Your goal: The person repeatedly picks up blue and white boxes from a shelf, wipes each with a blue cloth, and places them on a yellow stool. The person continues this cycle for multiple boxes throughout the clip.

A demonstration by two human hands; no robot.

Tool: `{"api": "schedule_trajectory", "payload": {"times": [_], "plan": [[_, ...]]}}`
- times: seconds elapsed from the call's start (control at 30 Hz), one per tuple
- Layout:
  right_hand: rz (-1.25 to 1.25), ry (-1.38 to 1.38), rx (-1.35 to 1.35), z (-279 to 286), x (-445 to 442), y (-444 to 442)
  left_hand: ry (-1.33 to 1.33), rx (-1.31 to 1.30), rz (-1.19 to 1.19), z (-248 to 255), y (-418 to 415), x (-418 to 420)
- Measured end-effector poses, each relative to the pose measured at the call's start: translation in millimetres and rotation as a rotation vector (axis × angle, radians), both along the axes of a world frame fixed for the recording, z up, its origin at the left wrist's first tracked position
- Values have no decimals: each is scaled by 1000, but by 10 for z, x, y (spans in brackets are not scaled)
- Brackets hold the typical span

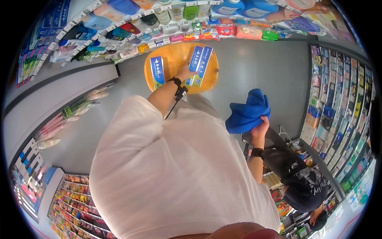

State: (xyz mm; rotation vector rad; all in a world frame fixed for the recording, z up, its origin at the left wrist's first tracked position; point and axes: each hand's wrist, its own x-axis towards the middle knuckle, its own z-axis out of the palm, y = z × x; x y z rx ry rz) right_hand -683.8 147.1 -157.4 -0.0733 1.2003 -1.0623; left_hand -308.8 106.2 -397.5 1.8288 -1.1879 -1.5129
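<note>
My left hand [185, 72], with a dark band at the wrist, grips a blue-and-white toothpaste carton [196, 56] over the wooden stool top [174, 49]. A second, similar carton [206, 61] lies right beside it, parallel and slanted. A third carton [157, 69] lies apart on the left side of the stool. On the right, my right hand [260, 127] holds a bunched blue cloth [249, 112] in the air, clear of the stool. The cloth hides part of that hand's fingers.
Store shelves [167, 22] with bottles, tubs and packets curve close behind the stool. A rack of small packaged goods [331, 110] stands to the right. Another person [298, 179] in dark clothes bends near my right side. Pink and white packages [56, 122] line the left side.
</note>
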Motion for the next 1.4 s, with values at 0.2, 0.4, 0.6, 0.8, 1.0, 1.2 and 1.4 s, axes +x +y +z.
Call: {"api": "schedule_trajectory", "payload": {"times": [0.2, 0.4, 0.6, 0.8, 1.0, 1.2, 1.4], "plan": [[79, -1, -7, -141, -143, -263, 41, -76, 92, -223, 76, 67], [142, -4, -69, -118, -34, -390, -11, -64, 7, -56, -44, -16], [-13, -107, -10, -132, 130, -346, 62, -20, -48, -327, -90, 63], [72, -115, -47, -256, 131, -289, -134, -152, -43, -245, -104, -51], [143, 139, 1, -225, 153, -239, -482, 143, 24, 247, -216, -208], [194, 386, -181, 114, 371, -415, -193, -10, 7, 511, -132, 202], [314, 549, -480, 615, 1201, -737, 611, -64, 298, 1908, 15, 590]]}}
